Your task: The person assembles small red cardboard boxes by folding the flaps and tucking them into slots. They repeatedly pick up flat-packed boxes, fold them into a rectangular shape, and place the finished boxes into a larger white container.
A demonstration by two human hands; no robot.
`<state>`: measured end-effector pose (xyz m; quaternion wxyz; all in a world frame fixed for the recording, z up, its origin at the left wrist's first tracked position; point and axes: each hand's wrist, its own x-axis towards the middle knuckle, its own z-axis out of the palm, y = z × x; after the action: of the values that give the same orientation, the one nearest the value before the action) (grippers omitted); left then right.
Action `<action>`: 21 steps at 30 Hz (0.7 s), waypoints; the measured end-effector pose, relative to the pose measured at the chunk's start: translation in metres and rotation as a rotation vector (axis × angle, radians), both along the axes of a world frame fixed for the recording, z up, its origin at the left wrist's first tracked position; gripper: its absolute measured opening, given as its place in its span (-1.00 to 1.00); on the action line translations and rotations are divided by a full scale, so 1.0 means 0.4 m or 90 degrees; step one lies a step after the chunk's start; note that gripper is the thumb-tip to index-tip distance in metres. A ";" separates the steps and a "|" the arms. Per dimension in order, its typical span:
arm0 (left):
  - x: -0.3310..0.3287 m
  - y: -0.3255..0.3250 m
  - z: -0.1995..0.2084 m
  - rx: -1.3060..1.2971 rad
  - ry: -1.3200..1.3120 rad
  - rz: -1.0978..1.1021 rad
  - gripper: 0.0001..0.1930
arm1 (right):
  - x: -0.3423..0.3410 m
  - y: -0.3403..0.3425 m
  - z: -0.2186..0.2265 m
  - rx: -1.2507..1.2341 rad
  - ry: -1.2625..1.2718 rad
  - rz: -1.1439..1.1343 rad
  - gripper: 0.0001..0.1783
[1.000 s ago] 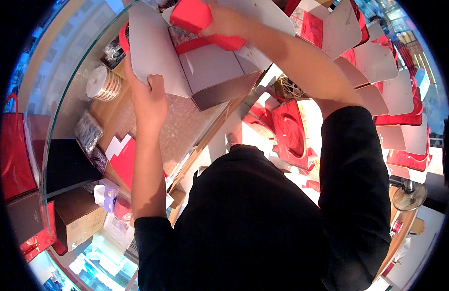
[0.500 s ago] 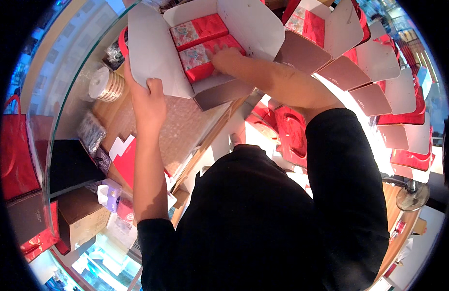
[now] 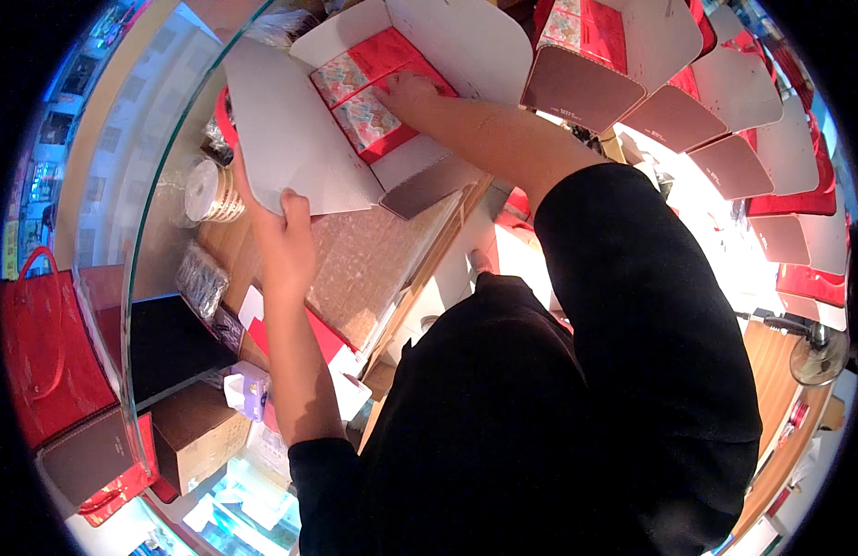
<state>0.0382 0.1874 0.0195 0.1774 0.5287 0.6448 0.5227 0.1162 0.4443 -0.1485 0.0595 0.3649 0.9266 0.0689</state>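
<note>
A large gift box [image 3: 429, 181], white inside with a brown front flap, stands with its flaps spread at the top. Inside it lie two red boxes side by side, the far red box [image 3: 384, 54] and the near red box [image 3: 389, 146], each with a floral panel at its left end. My left hand [image 3: 285, 236] pinches the edge of the white left flap [image 3: 290, 139], thumb on its face, other fingers mostly hidden behind. My right hand [image 3: 410, 95] reaches inside, its fingers stretched out and resting on top of the near red box.
More opened gift boxes [image 3: 582, 93] with red contents line the right side. A spool of ribbon [image 3: 209, 193], a tissue box [image 3: 247, 389] and a brown carton [image 3: 197, 440] are at the left, beside a glass edge [image 3: 142, 250]. A red bag [image 3: 54, 343] stands beyond the glass.
The view has shifted, so the shelf items at the left sit lower and further right. My right hand stays on the near red box; my left keeps hold of the flap.
</note>
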 end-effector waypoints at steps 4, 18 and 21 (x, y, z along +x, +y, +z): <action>0.001 -0.006 -0.007 -0.012 0.034 0.037 -0.31 | -0.022 -0.059 0.021 -0.007 -0.053 -0.054 -0.49; -0.003 0.026 -0.019 0.003 -0.023 0.054 -0.30 | -0.005 -0.025 0.154 -0.189 -0.010 0.067 -0.47; 0.002 -0.004 -0.034 0.044 -0.057 0.075 -0.30 | 0.044 -0.121 0.317 -0.262 0.540 0.085 -0.54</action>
<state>0.0390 0.1860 0.0058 0.1565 0.4715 0.6477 0.5776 0.1338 0.3960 -0.0217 -0.2572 0.2814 0.8849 -0.2676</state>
